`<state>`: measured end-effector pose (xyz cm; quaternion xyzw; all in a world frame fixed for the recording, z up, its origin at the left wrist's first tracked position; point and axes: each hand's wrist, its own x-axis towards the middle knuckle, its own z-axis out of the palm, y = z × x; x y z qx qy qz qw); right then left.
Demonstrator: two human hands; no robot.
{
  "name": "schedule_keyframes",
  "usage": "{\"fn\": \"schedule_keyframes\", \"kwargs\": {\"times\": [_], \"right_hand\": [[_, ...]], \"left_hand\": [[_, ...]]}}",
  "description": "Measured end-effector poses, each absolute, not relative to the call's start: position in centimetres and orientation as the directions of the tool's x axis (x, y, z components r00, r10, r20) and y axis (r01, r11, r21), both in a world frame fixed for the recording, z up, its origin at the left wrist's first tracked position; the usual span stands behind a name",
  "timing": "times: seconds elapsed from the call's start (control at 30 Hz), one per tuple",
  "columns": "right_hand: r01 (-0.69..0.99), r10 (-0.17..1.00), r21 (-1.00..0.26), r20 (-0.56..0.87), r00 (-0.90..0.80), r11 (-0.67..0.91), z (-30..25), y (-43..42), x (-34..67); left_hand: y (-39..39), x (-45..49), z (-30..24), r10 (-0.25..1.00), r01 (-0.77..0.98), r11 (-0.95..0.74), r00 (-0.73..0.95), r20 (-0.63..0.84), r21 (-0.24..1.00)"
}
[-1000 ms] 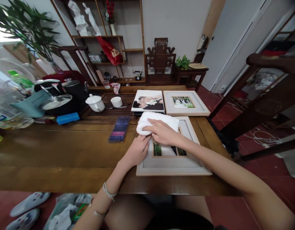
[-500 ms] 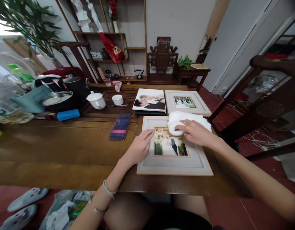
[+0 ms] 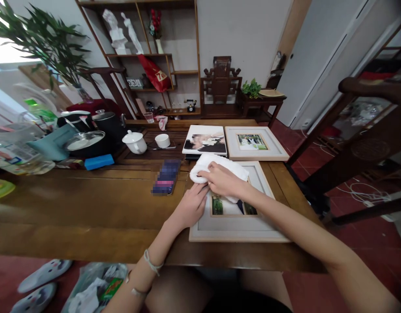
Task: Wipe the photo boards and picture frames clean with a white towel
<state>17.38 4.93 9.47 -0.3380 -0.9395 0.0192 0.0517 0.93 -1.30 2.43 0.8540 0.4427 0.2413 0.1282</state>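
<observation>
A pale-framed photo point(image 3: 233, 226) lies flat on the wooden table point(image 3: 73, 208) in front of me. My right hand point(image 3: 222, 180) presses a white cloth point(image 3: 220, 165) onto the frame's upper left part, fingers curled over it. My left hand point(image 3: 190, 206) rests flat on the frame's left edge, fingers stretched out, holding nothing.
Behind lie a second framed photo point(image 3: 255, 142) and a photo book point(image 3: 205, 140). A phone point(image 3: 166, 176) lies left of the frame. A white teapot point(image 3: 135, 142), a cup point(image 3: 162, 140), pots point(image 3: 85, 143) and a blue box point(image 3: 98, 161) stand further left. A bag point(image 3: 89, 291) and slippers point(image 3: 40, 282) are on the floor.
My right hand has swept the white cloth from the frame's upper right corner back across to its upper left. The left hand has stayed on the frame's left edge.
</observation>
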Motion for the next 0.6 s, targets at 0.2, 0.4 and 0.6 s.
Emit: {"fn": "schedule_keyframes", "kwargs": {"times": [0.2, 0.4, 0.6], "right_hand": [[0.679, 0.682, -0.061, 0.058, -0.729, 0.731, 9.2, 3.9, 23.5], [0.755, 0.755, 0.033, 0.036, -0.655, 0.654, 9.0, 4.2, 29.8], [0.628, 0.627, 0.026, 0.029, -0.778, 0.778, 8.1, 1.3, 29.2]], "left_hand": [[-1.3, 0.9, 2.2, 0.816, 0.691, -0.578, 0.496, 0.297, 0.433], [-1.3, 0.8, 2.3, 0.824, 0.701, -0.566, 0.497, 0.272, 0.434], [-1.3, 0.8, 2.2, 0.826, 0.692, -0.564, 0.482, 0.294, 0.450]]}}
